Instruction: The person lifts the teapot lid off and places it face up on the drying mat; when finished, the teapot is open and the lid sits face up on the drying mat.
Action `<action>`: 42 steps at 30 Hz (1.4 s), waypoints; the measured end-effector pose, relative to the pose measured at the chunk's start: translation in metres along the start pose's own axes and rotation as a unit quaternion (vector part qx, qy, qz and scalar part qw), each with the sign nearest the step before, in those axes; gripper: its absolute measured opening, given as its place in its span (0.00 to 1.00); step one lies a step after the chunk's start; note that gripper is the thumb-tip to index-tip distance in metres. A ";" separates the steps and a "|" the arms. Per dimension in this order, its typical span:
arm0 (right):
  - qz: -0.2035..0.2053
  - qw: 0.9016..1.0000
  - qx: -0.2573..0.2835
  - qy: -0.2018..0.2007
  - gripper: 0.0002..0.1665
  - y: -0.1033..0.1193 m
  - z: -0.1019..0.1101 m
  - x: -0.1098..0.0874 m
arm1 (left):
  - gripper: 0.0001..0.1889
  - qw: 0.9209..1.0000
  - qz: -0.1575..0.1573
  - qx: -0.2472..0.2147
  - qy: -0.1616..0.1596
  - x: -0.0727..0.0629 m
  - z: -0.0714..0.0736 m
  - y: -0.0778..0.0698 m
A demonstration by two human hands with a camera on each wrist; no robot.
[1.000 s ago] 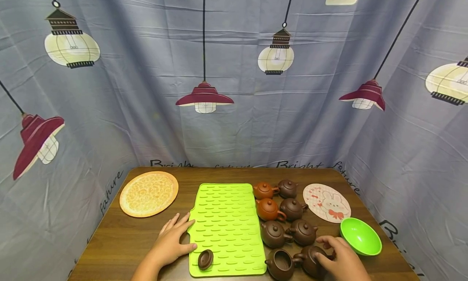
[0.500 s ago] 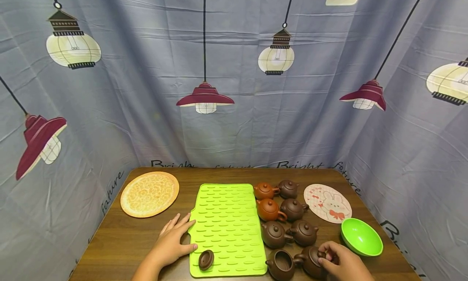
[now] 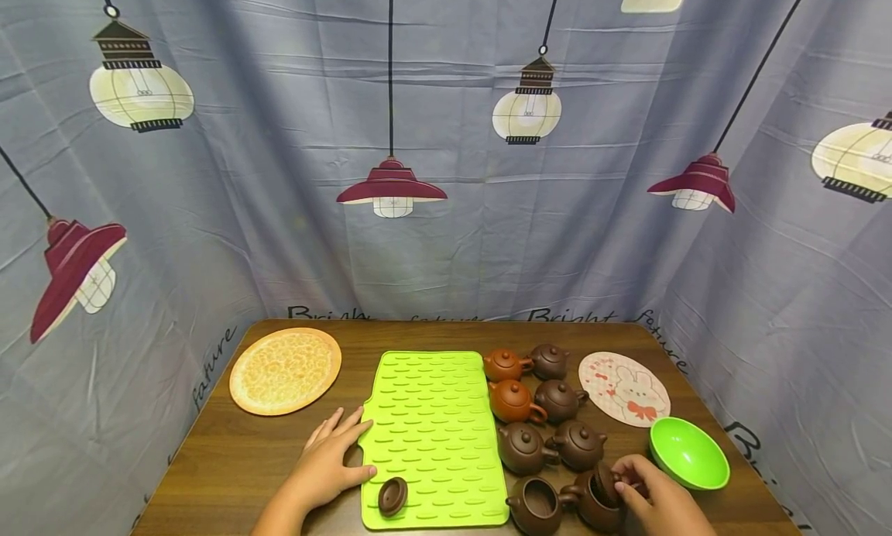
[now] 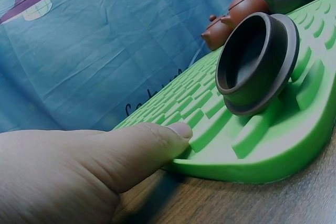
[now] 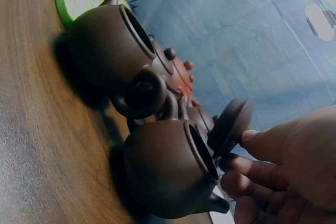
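My right hand (image 3: 655,496) pinches a dark brown teapot lid (image 5: 231,124) by its knob. The lid is raised and tilted just above the mouth of its teapot (image 5: 163,169), which stands uncovered. A second dark teapot (image 3: 533,524) to its left also has no lid. On the bright green ridged mat (image 3: 435,435), near its front left corner, a loose lid (image 4: 286,59) lies tipped with its hollow underside showing. My left hand (image 3: 322,460) rests at the mat's left edge, fingers spread, the thumb tip (image 4: 181,129) touching it.
Behind the uncovered pots, several lidded teapots stand in two columns along the mat's right side, dark brown ones (image 3: 578,444) and orange-brown ones (image 3: 511,400). A green bowl (image 3: 688,452) and a rabbit-print round mat (image 3: 623,389) are at right. A yellow round mat (image 3: 286,371) lies far left.
My right hand has taken hold of the front right teapot's lid by the knob and lifted it off at a tilt, uncovering the opening. My left hand has stayed on the mat's edge.
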State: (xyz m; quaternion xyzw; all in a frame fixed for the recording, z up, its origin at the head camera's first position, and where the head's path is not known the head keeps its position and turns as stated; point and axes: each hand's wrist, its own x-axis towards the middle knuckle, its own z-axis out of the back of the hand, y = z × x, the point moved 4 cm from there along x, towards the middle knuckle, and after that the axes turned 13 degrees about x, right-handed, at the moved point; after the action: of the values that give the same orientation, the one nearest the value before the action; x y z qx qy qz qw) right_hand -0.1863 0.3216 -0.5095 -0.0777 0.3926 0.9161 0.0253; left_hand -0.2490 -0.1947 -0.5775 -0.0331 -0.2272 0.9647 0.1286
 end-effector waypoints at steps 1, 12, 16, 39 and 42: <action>-0.004 1.000 0.002 -0.007 0.12 0.000 -0.001 -0.001 | 0.43 1.000 0.000 0.000 0.001 0.000 0.000 0.000; 0.014 0.974 0.217 0.066 0.17 -0.004 -0.005 -0.005 | 0.43 1.000 0.000 0.005 0.001 0.001 -0.001 0.000; 0.027 0.904 0.386 0.184 0.13 -0.004 -0.008 -0.007 | 0.43 1.000 -0.001 0.006 0.002 0.000 0.000 -0.001; 0.033 0.728 0.589 0.348 0.22 0.019 -0.035 -0.003 | 0.43 1.000 0.001 -0.007 0.004 -0.001 0.000 -0.001; 0.033 0.728 0.590 0.348 0.21 0.024 -0.039 -0.002 | 0.43 1.000 0.002 -0.007 0.002 -0.001 0.000 -0.001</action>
State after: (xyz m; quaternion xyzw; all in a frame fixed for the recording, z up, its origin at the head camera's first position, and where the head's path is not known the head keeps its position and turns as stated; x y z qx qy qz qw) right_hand -0.1818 0.2767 -0.5189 -0.3475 0.8374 0.4094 -0.1021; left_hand -0.2477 -0.1941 -0.5768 -0.0367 -0.2338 0.9632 0.1272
